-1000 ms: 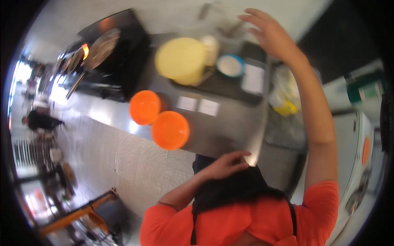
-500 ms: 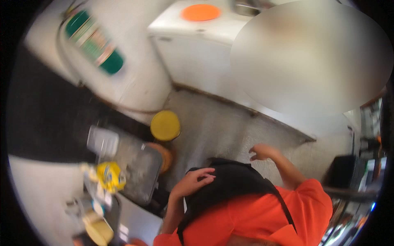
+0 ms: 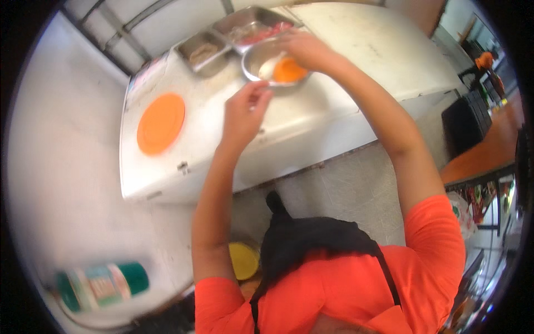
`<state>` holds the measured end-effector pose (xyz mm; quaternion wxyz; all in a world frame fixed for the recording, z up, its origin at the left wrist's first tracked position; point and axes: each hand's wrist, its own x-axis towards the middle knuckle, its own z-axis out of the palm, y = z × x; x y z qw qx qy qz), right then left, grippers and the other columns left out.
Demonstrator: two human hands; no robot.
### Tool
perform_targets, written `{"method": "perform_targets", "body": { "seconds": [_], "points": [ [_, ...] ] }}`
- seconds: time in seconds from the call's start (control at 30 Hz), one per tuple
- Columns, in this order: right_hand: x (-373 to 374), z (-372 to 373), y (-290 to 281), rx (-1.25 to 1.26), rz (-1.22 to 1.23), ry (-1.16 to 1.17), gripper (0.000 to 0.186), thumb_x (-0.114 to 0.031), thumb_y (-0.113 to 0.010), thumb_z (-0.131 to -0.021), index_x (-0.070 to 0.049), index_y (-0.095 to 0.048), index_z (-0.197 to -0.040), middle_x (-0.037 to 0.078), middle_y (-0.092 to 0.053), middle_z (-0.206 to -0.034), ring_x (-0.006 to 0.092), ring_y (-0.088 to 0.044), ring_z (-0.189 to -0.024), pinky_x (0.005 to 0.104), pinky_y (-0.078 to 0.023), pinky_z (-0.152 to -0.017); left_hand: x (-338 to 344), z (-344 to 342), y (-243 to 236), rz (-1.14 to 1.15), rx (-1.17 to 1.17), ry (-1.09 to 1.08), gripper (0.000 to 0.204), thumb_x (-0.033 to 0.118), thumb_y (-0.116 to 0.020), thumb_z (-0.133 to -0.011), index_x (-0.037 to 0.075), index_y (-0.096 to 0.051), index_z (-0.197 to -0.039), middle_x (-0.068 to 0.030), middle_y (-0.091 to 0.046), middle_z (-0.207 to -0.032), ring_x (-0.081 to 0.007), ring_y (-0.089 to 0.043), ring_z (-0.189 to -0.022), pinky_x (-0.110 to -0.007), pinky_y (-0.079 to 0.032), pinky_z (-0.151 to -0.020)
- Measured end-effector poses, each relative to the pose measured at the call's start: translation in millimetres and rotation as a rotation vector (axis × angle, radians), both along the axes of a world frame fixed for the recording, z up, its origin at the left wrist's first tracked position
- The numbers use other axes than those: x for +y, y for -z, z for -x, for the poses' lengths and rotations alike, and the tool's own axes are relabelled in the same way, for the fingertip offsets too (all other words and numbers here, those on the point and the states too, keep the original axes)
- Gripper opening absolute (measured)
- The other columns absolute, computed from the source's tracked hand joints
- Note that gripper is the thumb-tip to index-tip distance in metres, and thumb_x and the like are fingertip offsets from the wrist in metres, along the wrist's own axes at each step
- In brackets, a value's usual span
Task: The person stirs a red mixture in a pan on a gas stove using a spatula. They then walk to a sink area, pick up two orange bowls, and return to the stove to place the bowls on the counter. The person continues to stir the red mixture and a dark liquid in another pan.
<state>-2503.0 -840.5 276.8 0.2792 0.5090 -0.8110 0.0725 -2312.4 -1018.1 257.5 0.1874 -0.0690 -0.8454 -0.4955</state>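
Observation:
A round metal bowl [image 3: 248, 63] on the white chest top holds something pale and a bright orange piece [image 3: 289, 70], both blurred. At its near left rim is my left hand [image 3: 245, 111], fingers curled and the tips closed on the edge. My right hand [image 3: 307, 49] reaches over the far right side of the bowl; its fingers are smeared and partly hidden, so their grip is unclear. Right behind the bowl stands a metal pan [image 3: 229, 25] with red and pale food. A smaller metal pan [image 3: 214, 68] of pale food sits left of it.
An orange round lid [image 3: 161, 123] lies on the left of the white chest [image 3: 339, 114]. On the lower left is a green cylinder [image 3: 103, 284]. A yellow lid [image 3: 243, 260] shows below my left arm. Farther right are a black crate [image 3: 466, 123] and another person [image 3: 485, 61].
My view has swung round to the white chest. Both hands, earlier low in front of my apron with nothing in them, have reached forward to the metal bowl.

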Motion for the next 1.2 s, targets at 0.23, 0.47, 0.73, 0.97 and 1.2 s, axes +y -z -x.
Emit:
{"method": "perform_targets", "body": {
  "seconds": [0.23,0.47,0.73,0.97,1.2],
  "points": [
    [-47,111,15,0.127,-0.586,0.230,0.021,-0.014,-0.065,-0.077,-0.011,-0.072,-0.096,0.007,-0.060,-0.122,0.0244,-0.053,-0.116,0.0454,-0.038,-0.098,-7,154,6,0.422,0.060,0.381,0.029,0.019,-0.057,-0.090,0.003,-0.064,-0.113,-0.0187,-0.068,-0.099,-0.0330,-0.066,-0.090,-0.040,-0.052,-0.081],
    [19,122,-47,-0.386,-0.564,0.386,0.027,-0.011,-0.079,-0.066,-0.003,-0.066,-0.088,0.017,-0.067,-0.084,0.0352,-0.064,-0.085,0.0452,-0.050,-0.074,32,183,20,0.832,-0.139,0.148,0.039,0.038,-0.069,-0.080,0.004,-0.063,-0.098,-0.0146,-0.066,-0.097,-0.0314,-0.066,-0.091,-0.044,-0.052,-0.079],
    [60,111,-59,-0.417,-0.145,0.136,0.029,-0.017,-0.074,-0.077,0.000,-0.067,-0.100,0.019,-0.067,-0.091,0.0333,-0.064,-0.088,0.0399,-0.049,-0.081,17,181,33,0.754,-0.307,-0.246,0.044,0.041,-0.075,-0.071,0.002,-0.066,-0.089,-0.0179,-0.067,-0.087,-0.0350,-0.066,-0.083,-0.043,-0.052,-0.076],
    [82,94,-60,-0.290,-0.177,0.007,0.030,-0.016,-0.071,-0.079,-0.005,-0.068,-0.107,0.016,-0.069,-0.094,0.0336,-0.065,-0.089,0.0423,-0.051,-0.082,-5,174,-13,0.724,-0.300,-0.520,0.044,0.045,-0.068,-0.073,0.004,-0.071,-0.089,-0.0192,-0.069,-0.085,-0.0358,-0.067,-0.081,-0.044,-0.053,-0.073],
    [26,36,-69,-0.073,-0.514,0.171,0.016,-0.008,-0.065,-0.080,-0.003,-0.070,-0.095,0.012,-0.070,-0.084,0.0285,-0.068,-0.084,0.0361,-0.054,-0.069,-4,200,6,0.854,-0.431,-0.341,0.051,0.045,-0.068,-0.075,0.002,-0.069,-0.102,-0.0206,-0.069,-0.093,-0.0347,-0.067,-0.087,-0.043,-0.053,-0.080]
  ]
}}
